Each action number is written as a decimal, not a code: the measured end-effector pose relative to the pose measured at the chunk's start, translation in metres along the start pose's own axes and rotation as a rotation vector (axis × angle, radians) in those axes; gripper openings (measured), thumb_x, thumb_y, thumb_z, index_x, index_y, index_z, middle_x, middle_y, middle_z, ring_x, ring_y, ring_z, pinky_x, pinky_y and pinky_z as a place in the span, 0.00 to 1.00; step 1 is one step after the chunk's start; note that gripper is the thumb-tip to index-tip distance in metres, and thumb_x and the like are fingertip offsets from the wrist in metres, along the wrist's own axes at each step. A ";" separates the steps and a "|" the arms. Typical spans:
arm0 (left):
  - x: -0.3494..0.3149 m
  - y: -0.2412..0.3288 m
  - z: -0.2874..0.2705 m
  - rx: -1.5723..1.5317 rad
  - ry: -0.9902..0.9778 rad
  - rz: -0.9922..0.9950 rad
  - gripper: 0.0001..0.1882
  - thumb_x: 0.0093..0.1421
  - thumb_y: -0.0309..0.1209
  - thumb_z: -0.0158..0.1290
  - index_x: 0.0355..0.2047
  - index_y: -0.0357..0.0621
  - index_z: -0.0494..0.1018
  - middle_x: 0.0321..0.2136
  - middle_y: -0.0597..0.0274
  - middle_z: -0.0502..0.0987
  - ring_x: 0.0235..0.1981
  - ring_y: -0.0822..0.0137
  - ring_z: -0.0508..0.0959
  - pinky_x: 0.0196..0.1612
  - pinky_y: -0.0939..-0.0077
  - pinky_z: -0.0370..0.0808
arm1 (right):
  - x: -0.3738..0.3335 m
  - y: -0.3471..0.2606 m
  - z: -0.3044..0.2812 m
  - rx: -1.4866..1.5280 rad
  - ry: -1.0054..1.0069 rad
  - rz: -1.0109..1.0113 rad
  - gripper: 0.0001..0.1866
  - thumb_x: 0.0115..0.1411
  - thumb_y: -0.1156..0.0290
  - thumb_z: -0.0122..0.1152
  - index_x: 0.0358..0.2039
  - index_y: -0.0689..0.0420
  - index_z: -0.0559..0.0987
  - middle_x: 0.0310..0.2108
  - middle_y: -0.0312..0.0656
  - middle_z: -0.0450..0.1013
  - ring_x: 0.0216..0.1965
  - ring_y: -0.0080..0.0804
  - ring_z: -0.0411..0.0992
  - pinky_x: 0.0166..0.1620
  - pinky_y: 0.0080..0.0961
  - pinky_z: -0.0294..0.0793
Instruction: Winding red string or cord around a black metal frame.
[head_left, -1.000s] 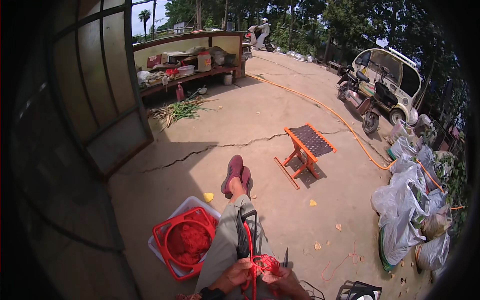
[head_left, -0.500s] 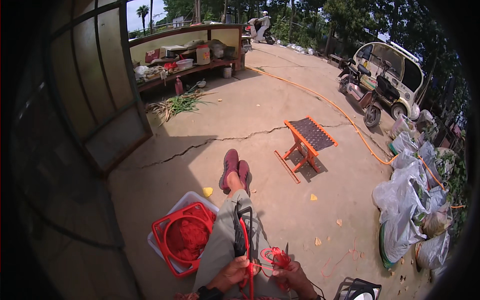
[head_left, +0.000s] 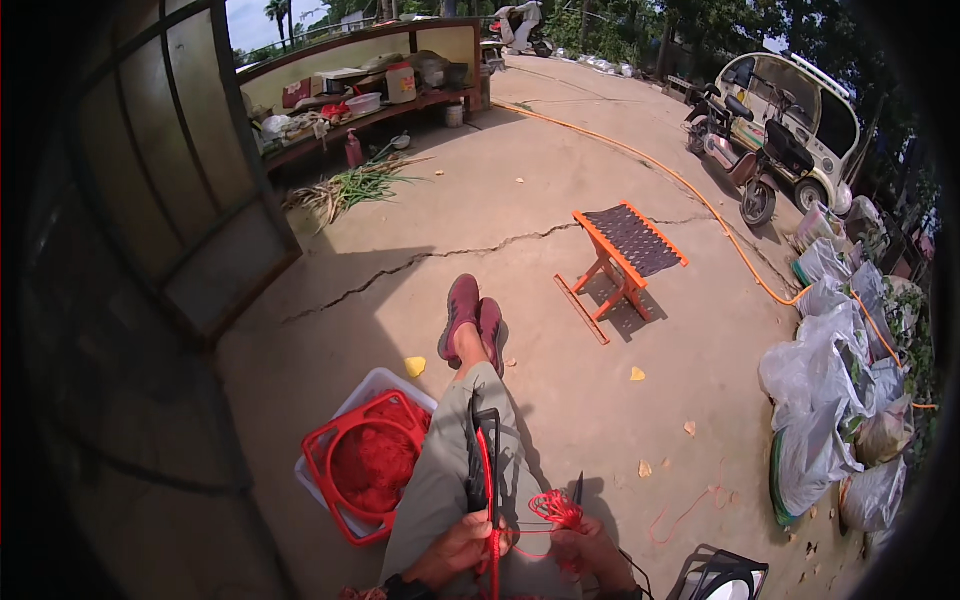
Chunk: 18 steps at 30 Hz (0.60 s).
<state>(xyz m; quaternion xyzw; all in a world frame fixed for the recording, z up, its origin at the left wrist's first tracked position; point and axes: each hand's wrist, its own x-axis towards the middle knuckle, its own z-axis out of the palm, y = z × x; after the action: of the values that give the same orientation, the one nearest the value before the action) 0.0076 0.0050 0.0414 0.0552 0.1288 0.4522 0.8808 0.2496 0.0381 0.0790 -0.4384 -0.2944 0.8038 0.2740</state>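
My left hand (head_left: 463, 543) is closed on a narrow black frame (head_left: 487, 416) lying along my lap, with red cord wound around its near part. In my right hand (head_left: 594, 556) is a looped bundle of red cord (head_left: 556, 508), gripped just right of the frame. A thin red strand spans the gap between the bundle and the frame. Beside the bundle a dark pointed tip (head_left: 579, 487) sticks up; its lower part is hidden by my hand. Left of my legs, a red square frame with a round opening (head_left: 313, 452) rests on a white tub (head_left: 365, 385), with tangled red cord (head_left: 374, 462) inside.
An orange folding stool (head_left: 628, 250) stands ahead to the right. White sacks (head_left: 820, 400) line the right edge, near an orange hose (head_left: 690, 190) and parked scooter (head_left: 745, 165). A black-framed object (head_left: 720, 577) sits at lower right. Green stalks (head_left: 355, 190) lie before a cluttered bench (head_left: 440, 97).
The view has tilted down slightly, so the surroundings sit higher. The strand between my hands now hangs in a curve, lower than before. Both hands keep their holds.
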 end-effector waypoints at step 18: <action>-0.014 0.038 0.010 0.241 0.224 0.283 0.23 0.58 0.34 0.55 0.52 0.38 0.65 0.35 0.55 0.75 0.40 0.65 0.75 0.42 0.73 0.71 | -0.008 -0.029 0.014 -0.009 -0.001 -0.197 0.15 0.51 0.75 0.65 0.39 0.63 0.75 0.20 0.29 0.65 0.16 0.13 0.56 0.18 0.14 0.55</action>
<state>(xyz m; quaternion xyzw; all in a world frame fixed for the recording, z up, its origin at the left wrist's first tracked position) -0.0276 0.0159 0.0618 0.1270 0.2700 0.5559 0.7759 0.2471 0.0490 0.1106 -0.4082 -0.3398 0.7718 0.3495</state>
